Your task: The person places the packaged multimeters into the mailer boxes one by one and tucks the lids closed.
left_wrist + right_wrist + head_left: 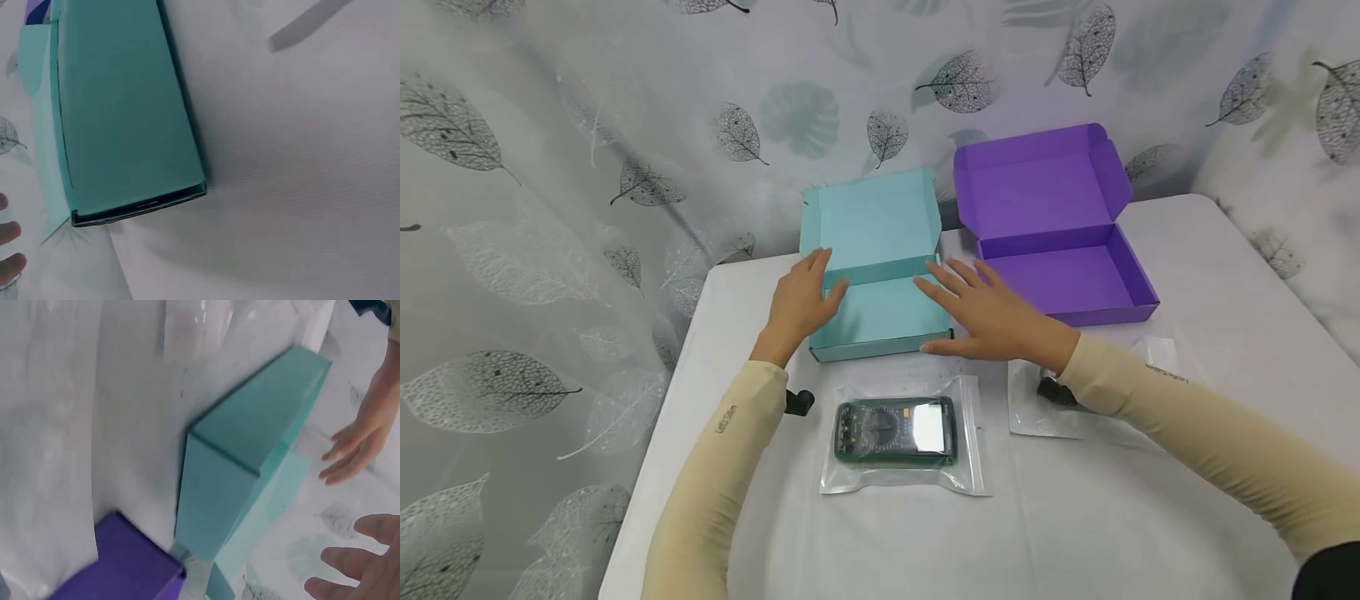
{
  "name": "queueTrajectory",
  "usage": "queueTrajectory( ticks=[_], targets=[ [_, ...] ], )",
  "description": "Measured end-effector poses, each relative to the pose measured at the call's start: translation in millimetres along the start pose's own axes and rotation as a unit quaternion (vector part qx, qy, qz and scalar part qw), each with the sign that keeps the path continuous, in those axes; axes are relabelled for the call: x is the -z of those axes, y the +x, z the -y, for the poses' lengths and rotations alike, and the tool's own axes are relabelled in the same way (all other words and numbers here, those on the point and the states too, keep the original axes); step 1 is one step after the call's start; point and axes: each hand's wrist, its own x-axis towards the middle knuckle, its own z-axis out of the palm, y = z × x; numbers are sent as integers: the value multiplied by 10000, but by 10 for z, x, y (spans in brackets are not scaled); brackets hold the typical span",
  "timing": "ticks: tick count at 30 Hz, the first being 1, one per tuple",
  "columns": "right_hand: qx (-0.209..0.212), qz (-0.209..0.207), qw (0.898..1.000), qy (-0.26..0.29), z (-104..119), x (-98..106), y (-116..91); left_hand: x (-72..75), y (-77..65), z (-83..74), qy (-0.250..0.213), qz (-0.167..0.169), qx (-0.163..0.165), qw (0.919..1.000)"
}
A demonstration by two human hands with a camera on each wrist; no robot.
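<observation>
A light teal cardboard box (869,218) stands on the table with its lid raised. My left hand (800,302) hovers at the box's left side, fingers extended and holding nothing. Over the right side of the same box spreads my right hand (992,315), its fingers apart and nothing in them. In the right wrist view both hands appear above the teal box (244,412). In front of it lies a digital multimeter (880,432) inside a clear zip bag (973,462). The left wrist view shows the box's outer side (125,119) and a few fingertips (11,269).
To the right stands an open purple box (1037,183). A clear bag (1030,412) with something black inside lies partly beneath my right forearm. A small black object (800,403) shows beside my left sleeve. Leaf-patterned curtain (808,121) hangs behind the white table (1060,533).
</observation>
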Motion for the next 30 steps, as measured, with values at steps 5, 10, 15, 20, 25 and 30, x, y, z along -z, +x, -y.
queueTrajectory(
  ticks=[5, 10, 15, 20, 25, 30],
  targets=[
    [336, 20, 9994, 82, 177, -84, -45, -20, -66, 11, -148, 13, 95, 9998],
    [624, 159, 9977, 228, 367, -176, -84, -60, -96, 54, -147, 20, 197, 9997],
    [756, 299, 9962, 314, 499, -326, -117, -108, -113, 77, -175, 55, 279, 9994],
    [961, 466, 9935, 388, 574, -535, -175, -180, -137, 93, -138, 59, 324, 9994],
    [1143, 493, 9915, 381, 642, -674, -227, -257, -164, 110, -67, -29, 295, 9995],
    [1164, 544, 9912, 328, 678, -746, -242, -319, -201, 140, -131, -87, 309, 9994]
  ],
)
